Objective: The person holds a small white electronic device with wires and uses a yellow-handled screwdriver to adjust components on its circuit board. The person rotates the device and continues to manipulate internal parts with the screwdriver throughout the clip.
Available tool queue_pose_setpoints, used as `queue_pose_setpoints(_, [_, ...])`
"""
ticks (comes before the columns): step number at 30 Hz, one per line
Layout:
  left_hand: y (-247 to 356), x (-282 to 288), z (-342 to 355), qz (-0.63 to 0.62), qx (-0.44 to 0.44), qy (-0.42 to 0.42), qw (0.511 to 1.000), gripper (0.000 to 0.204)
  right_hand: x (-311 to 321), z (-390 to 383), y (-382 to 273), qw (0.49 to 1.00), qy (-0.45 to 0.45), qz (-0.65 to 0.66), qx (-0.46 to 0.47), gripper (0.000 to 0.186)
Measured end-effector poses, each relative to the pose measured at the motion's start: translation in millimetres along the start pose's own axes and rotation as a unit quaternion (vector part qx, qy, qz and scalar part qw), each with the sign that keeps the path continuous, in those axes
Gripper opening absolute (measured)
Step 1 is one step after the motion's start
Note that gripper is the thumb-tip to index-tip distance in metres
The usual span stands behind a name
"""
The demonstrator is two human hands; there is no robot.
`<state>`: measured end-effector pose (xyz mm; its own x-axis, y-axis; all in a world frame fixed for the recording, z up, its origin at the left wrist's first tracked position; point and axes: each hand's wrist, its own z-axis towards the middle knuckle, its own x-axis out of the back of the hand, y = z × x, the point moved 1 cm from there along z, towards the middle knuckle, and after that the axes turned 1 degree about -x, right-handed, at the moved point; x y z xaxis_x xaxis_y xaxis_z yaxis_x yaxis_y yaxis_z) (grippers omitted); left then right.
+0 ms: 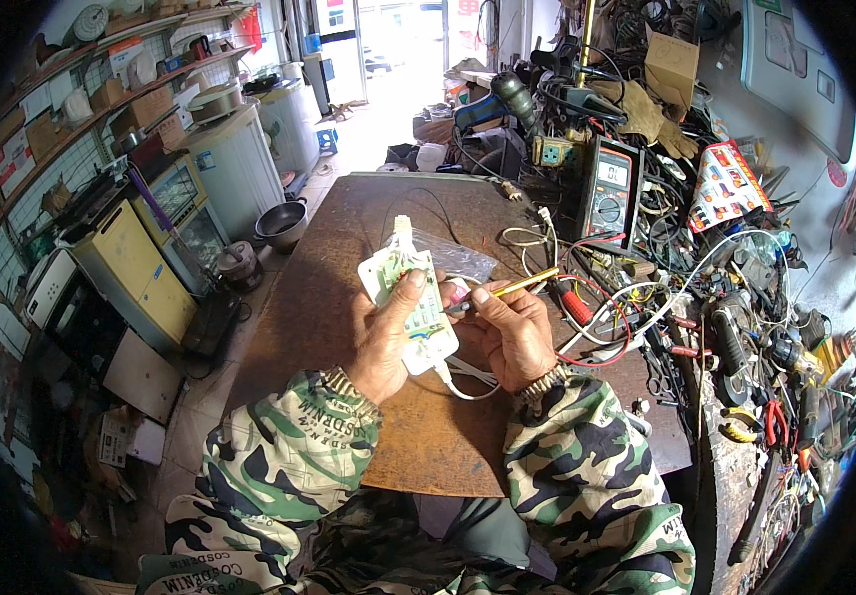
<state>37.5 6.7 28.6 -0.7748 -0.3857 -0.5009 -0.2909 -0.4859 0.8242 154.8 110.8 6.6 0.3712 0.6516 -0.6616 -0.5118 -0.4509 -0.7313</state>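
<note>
Over the brown wooden table, my left hand (385,332) grips a flat white case (422,309), its thumb pressed on top. A pale green face with small parts, like a circuit board, shows in it. From the case's near end a white cable (458,388) loops toward my right hand. My right hand (515,335) is closed in a pinch on a slim yellow pen-shaped tool (527,282), close to the case's right side. Between the hands is a small pink and dark piece (458,296); how it is held I cannot make out. Under the case lies a clear plastic bag (458,256).
A multimeter (611,193) stands at the table's right. Beside my right hand lie a red-handled tool (576,302) and tangled wires. Pliers (775,424) and other tools crowd the right bench (721,496). A black pot (282,224) sits on the floor at left.
</note>
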Motion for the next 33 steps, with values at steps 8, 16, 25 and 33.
queue_pose_setpoints(8, [0.2,-0.9,0.4,-0.026,-0.003,0.010,1.000,0.026,-1.2,-0.5,-1.2,1.000,-0.012,-0.006,0.004,0.011])
queue_pose_setpoints(16, [-1.0,-0.6,0.5,-0.032,-0.005,0.014,0.999,0.026,-3.6,-1.2,-0.6,1.000,-0.003,0.001,0.004,0.011])
queue_pose_setpoints(25, [-1.8,0.5,1.2,0.000,-0.001,-0.011,1.000,0.032,1.6,0.8,1.8,1.000,-0.005,0.000,-0.015,0.012])
queue_pose_setpoints(33, [0.0,-1.1,0.1,-0.016,0.003,0.000,1.000,0.032,-2.9,-1.7,1.0,0.999,-0.037,0.018,-0.023,0.012])
